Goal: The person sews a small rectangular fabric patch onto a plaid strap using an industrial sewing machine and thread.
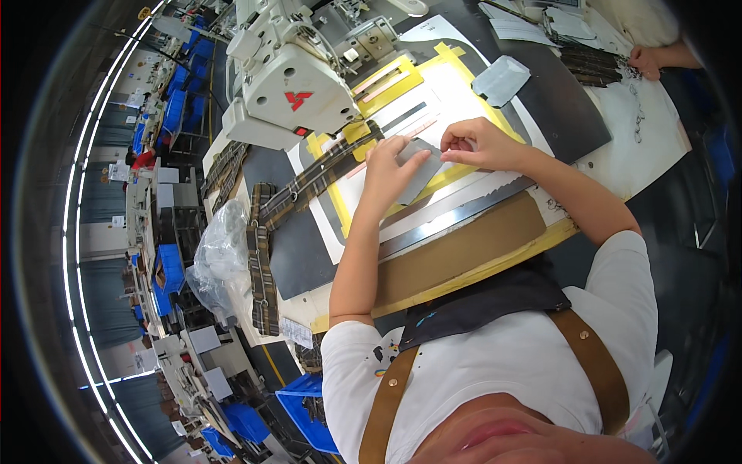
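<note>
The grey sheet [420, 179] is over the yellow-taped board [454, 66], in front of the sewing machine [290, 89], probably so that both hands can reach its edges in clear view. The checked strap [309, 182] runs from near the machine head across the board's left side, seemingly laid there to stay out from under the wrists. A second grey piece [501, 81] lies at the far right corner, likely within easy reach. The left hand [390, 168] is closed on the sheet, its thumb lying across the top. The right hand [479, 145] has thumb and fingers bent nearly together at the sheet's upper right edge; whether they pinch it, I cannot tell
</note>
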The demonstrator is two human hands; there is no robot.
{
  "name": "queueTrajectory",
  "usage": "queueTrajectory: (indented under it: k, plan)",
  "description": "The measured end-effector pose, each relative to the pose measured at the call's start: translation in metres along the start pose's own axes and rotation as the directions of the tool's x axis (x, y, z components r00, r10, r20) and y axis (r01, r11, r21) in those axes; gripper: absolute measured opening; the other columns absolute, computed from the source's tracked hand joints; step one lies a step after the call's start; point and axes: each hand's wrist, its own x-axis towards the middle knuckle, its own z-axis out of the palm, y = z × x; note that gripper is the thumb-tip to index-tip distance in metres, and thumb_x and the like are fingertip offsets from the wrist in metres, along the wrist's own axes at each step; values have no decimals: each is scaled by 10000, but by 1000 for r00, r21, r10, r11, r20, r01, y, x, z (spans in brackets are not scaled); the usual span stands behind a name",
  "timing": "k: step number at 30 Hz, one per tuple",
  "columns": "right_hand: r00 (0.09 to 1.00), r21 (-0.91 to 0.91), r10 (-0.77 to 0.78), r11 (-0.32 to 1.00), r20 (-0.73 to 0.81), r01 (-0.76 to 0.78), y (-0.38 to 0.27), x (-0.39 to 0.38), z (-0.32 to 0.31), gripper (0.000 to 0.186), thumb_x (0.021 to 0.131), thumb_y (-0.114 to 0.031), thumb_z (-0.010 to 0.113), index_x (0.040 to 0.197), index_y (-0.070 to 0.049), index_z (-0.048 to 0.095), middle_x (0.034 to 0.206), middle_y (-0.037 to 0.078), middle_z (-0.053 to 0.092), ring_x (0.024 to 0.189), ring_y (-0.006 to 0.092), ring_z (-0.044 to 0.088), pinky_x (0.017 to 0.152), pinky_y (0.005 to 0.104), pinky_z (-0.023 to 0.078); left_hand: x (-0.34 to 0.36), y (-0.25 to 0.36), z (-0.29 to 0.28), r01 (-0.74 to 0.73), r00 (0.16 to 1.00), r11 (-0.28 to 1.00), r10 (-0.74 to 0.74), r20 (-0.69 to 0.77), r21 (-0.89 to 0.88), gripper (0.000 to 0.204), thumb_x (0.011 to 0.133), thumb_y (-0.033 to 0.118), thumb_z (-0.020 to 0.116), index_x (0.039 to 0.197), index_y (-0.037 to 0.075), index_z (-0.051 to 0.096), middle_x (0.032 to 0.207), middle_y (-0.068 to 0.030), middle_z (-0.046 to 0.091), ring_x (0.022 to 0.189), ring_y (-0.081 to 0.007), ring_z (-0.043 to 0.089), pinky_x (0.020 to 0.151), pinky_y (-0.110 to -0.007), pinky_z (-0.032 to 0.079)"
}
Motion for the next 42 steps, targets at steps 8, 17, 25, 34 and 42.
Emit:
queueTrajectory:
  k: [8,17,25,34,42]
  plan:
    - [988,207,155,966,21,-156,12,-1,-10,124,1023,-128,690,995,-8,700,796,-42,630,713,54,500,657,226,410,14,19,1,251,967,865,-241,79,-434,329,1005,379,727,1008,51,758,836,32,687,755,-53,603,699,-235,480]
    - [985,150,166,974,35,-170,4,0,-6,178,1002,-210,736,965,-37,713,736,-35,599,680,52,490,614,253,398,9,19,5,199,980,867,-185,75,-456,307,998,308,730,1022,4,770,854,-18,724,775,-79,641,702,-266,516]
    - [989,185,131,976,-66,-117,6,0,-7,185,1004,-171,729,936,-2,701,755,-3,635,710,62,550,649,257,441,6,2,11,176,984,887,-144,106,-426,376,962,321,774,1119,-15,712,879,-77,733,803,-131,663,725,-312,528]
    - [988,196,150,971,-40,-139,6,1,-8,155,1036,-132,683,971,5,717,832,-2,686,758,47,608,667,232,445,6,2,7,152,987,918,-163,0,-367,323,1010,297,710,1106,-10,743,858,-76,732,788,-127,665,732,-299,526]
    - [992,138,103,986,-72,-92,-3,-1,-6,242,982,-71,711,1220,-39,679,754,-23,603,677,59,511,642,249,414,4,-4,15,147,989,939,-136,57,-311,302,1017,269,709,1138,-8,717,900,-68,732,825,-120,662,746,-290,517]
